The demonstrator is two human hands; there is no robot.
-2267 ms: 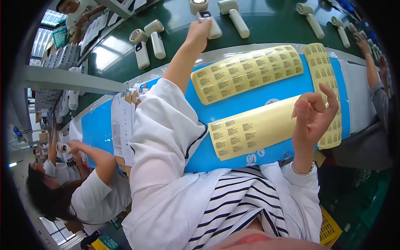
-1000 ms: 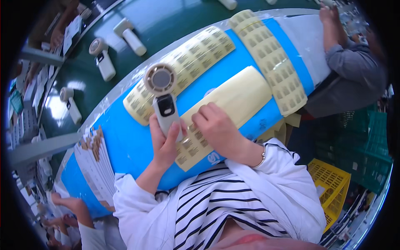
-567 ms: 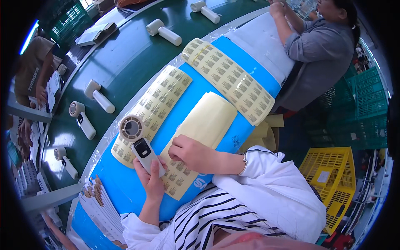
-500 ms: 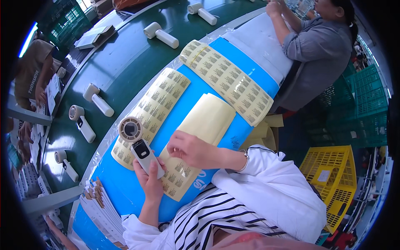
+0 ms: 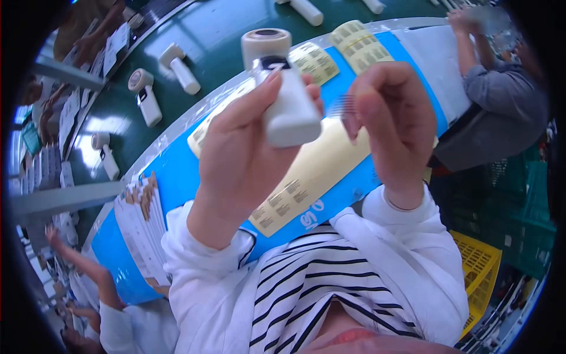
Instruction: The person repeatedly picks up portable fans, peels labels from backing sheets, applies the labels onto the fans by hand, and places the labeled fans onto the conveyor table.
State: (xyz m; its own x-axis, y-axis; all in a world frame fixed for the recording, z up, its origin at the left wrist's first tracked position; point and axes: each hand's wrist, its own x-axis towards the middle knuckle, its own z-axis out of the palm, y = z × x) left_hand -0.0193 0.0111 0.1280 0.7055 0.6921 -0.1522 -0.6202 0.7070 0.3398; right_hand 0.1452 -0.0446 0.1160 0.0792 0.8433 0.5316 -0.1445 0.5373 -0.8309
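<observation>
My left hand (image 5: 236, 144) is closed around a white handheld fan (image 5: 292, 115), raised above the table with its round head pointing away from me. The thumb lies along the fan's body, near a dark panel. To the right, my right hand (image 5: 401, 124) pinches a small label (image 5: 342, 108), blurred and lined with dark print. This label is close to the fan's handle, apparently apart from it. Beneath both hands lies a cream label sheet (image 5: 280, 206), partly bare, with several printed labels at its near end.
More label sheets (image 5: 362, 47) lie on the blue table cover (image 5: 186, 177). Several white fans (image 5: 180, 69) rest on the green conveyor belt (image 5: 203, 38) beyond. Flat cartons (image 5: 138, 227) stand at the left by a grey bar (image 5: 65, 200). A co-worker (image 5: 501, 100) sits at the right, near a yellow crate (image 5: 477, 265).
Both hands have risen toward me, and the fan has tilted with its head away. My right hand has come off the sheet with a label. The view has shifted too.
</observation>
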